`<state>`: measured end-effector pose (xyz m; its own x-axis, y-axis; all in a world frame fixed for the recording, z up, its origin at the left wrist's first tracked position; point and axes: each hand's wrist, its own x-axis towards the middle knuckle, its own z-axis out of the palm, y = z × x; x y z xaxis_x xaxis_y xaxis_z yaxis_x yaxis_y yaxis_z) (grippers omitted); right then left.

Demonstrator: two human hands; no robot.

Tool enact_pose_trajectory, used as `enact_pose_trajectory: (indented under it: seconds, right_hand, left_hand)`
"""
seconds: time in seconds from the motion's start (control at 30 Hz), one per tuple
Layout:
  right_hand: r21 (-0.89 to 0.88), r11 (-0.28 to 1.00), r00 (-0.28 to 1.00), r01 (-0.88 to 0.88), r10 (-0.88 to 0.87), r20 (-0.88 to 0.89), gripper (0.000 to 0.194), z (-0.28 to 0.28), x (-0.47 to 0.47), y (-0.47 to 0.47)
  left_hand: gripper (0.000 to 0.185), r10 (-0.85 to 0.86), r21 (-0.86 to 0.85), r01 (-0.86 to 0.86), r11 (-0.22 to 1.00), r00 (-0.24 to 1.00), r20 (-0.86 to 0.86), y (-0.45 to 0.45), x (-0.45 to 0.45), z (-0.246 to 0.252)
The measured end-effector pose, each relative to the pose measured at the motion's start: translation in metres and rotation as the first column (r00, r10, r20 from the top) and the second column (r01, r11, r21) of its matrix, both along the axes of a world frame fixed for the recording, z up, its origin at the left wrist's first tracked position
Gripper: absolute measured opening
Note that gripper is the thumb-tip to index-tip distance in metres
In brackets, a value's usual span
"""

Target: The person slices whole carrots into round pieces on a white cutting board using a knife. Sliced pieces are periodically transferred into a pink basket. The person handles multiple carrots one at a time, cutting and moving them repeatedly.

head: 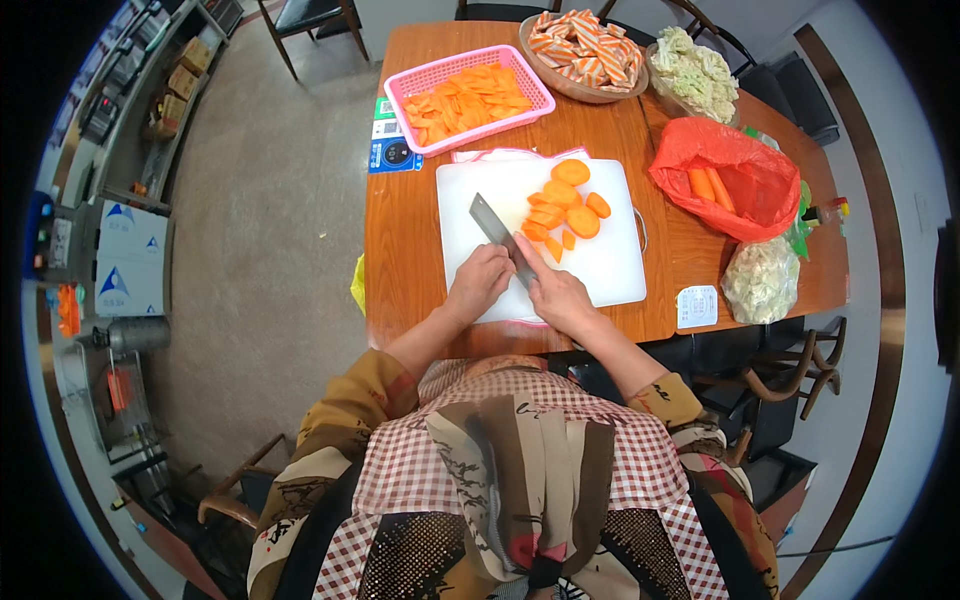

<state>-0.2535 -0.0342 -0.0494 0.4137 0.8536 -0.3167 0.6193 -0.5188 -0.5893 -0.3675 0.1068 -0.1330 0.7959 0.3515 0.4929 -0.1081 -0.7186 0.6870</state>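
Note:
A white cutting board [615, 274] lies on the wooden table before me. My right hand [559, 296] grips the handle end of a kitchen cleaver [489, 220], its blade slanting up and to the left over the board. Curled fingers of my left hand [482, 279] rest against the blade's left side near the handle; whatever may be beneath them is hidden. Right of the blade are thick cut carrot pieces [583, 222], some overlapping in a pile. Beyond the board, a pink plastic basket [487, 142] holds many thin carrot slices [469, 101].
At the back right stand a bowl [585, 91] of orange-striped packets and a bowl of pale leafy vegetable [694, 71]. A red plastic bag [765, 184] with carrots and a bagged cauliflower-like vegetable [761, 281] sit right. Printed cards [396, 155] lie beside the basket.

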Motion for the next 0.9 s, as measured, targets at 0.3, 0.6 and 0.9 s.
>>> enact_pose_trajectory:
  seconds: [0.3, 0.6, 0.9]
  right_hand:
    - [0.329, 0.865, 0.922, 0.379, -0.383, -0.054, 0.075, 0.029, 0.025, -0.029]
    - [0.290, 0.819, 0.869, 0.494, -0.468, -0.160, 0.072, 0.028, 0.016, -0.072]
    - [0.152, 0.796, 0.776, 0.586, -0.498, -0.386, 0.075, 0.026, -0.007, -0.096]
  left_hand:
    - [0.023, -0.009, -0.142, 0.013, 0.990, 1.000, 0.030, 0.018, 0.049, 0.018]
    - [0.024, -0.191, 0.384, 0.279, 0.880, 0.949, -0.252, 0.055, 0.099, 0.035]
    - [0.042, 0.037, -0.028, -0.048, 0.998, 0.952, -0.304, 0.041, 0.078, 0.022]
